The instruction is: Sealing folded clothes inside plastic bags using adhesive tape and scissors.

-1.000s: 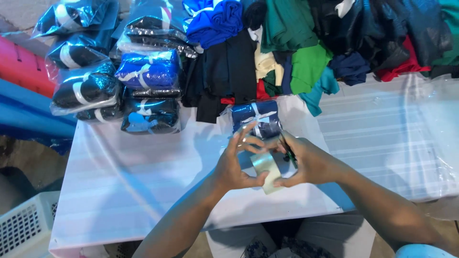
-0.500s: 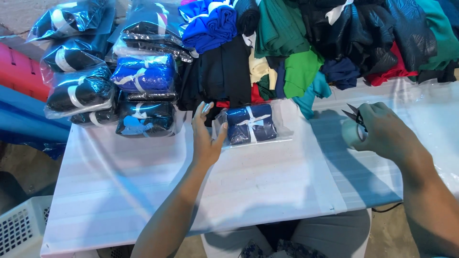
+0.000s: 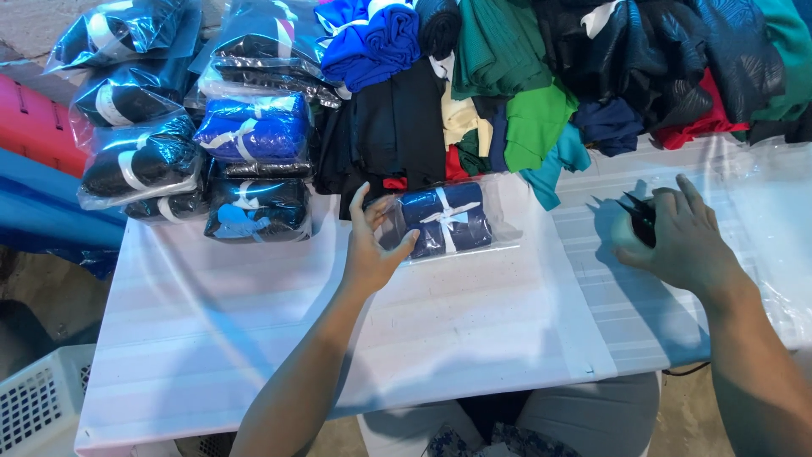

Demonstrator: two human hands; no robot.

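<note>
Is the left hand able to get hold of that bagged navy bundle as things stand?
Probably yes: the left hand already touches the bagged navy bundle at its near edge, and nothing lies between them.

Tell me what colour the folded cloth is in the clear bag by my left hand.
Dark blue cloth, tied with a white band, seen in the head view.

Glossy clear plastic bag (image 3: 446,222), cloth inside; matt white table (image 3: 338,313).

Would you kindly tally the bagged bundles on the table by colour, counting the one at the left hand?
Navy bundle at the left hand: 1
Bright blue: 1
Dark blue with light blue ribbon: 1
Black with white band: 4 in view
Total: 7; the upper bags are too glossy to count surely.
</note>
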